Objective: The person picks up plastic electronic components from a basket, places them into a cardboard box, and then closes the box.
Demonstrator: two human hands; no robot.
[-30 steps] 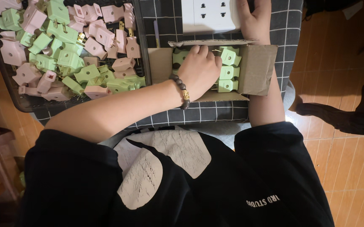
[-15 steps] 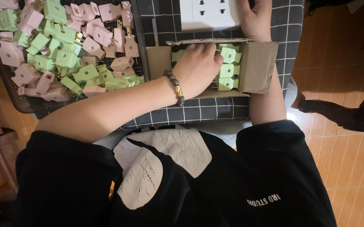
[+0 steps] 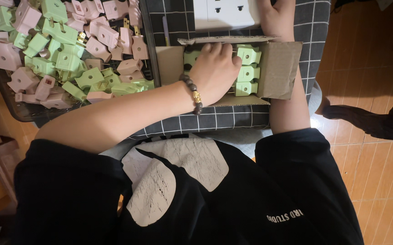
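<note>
The left hand (image 3: 214, 72) is laid inside the cardboard box (image 3: 280, 68), fingers pressed together on the green plugs (image 3: 247, 71). The right hand (image 3: 276, 18) is braced behind the box, its fingers hidden. Rows are best kept snug and aligned.

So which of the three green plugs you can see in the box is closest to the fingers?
The top green plug, at the box's far edge. The left hand's fingertips almost touch it; the two below sit farther away.
</note>
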